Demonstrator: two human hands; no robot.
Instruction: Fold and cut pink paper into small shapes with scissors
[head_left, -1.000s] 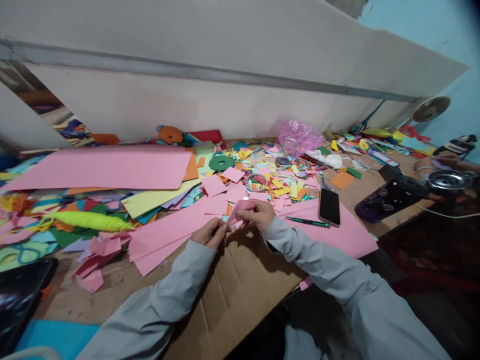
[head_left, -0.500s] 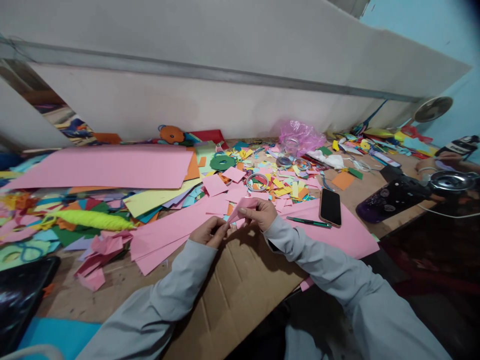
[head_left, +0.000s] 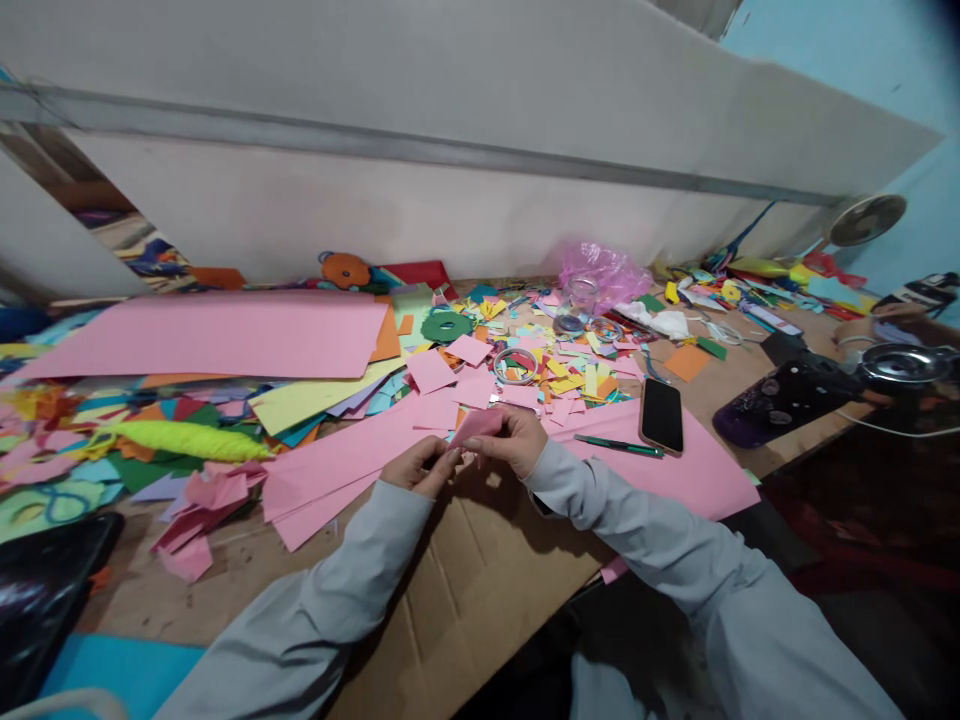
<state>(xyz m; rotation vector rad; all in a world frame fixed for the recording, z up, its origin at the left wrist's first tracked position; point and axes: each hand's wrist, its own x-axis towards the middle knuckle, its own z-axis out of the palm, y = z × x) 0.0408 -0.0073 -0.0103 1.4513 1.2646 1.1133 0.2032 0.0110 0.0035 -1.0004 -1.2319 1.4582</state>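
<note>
A small folded piece of pink paper (head_left: pixel 475 425) is pinched between both my hands, just above the brown cardboard (head_left: pixel 480 570). My left hand (head_left: pixel 420 466) grips its lower left corner with closed fingers. My right hand (head_left: pixel 514 438) holds its right side, fingers curled over the top edge. Long pink paper strips (head_left: pixel 337 470) lie under and to the left of my hands. Both my arms wear grey sleeves.
A black phone (head_left: pixel 660 414) and a green pen (head_left: pixel 619 445) lie on a pink sheet to the right. Coloured paper scraps (head_left: pixel 555 365), tape rolls and a big pink sheet (head_left: pixel 217 335) cover the table behind. Another person's hand (head_left: pixel 892 318) shows at far right.
My right hand has dropped and moved slightly left, bringing the pink paper lower and flatter toward my left hand. My left hand has barely moved.
</note>
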